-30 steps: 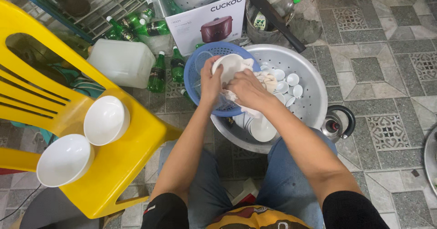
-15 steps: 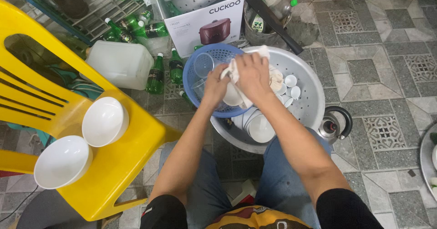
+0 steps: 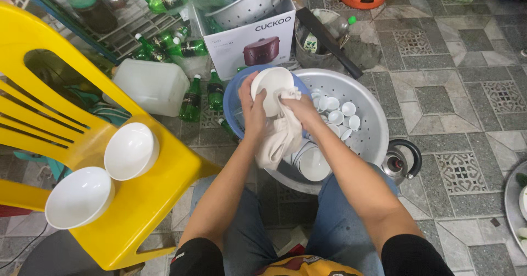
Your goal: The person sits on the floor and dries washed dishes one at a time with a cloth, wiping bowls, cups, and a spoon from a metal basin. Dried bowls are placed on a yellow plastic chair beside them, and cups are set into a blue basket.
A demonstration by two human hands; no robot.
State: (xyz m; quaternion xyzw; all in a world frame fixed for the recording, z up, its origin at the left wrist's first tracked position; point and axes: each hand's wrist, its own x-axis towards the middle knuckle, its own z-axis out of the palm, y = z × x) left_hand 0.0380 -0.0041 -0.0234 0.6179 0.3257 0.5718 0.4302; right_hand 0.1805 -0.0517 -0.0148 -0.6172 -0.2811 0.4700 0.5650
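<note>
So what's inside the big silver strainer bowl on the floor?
Small white cups and stacked white bowls lie in the metal colander. The cloth and forearms hide its near-left part.

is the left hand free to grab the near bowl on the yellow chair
Probably not yet: the left hand holds a white bowl that the right hand wipes with a cloth. The path to the chair bowl looks open.

Even daylight, soft shadows, sharp overall, slight wide-angle bend at edges, no glare.
</note>
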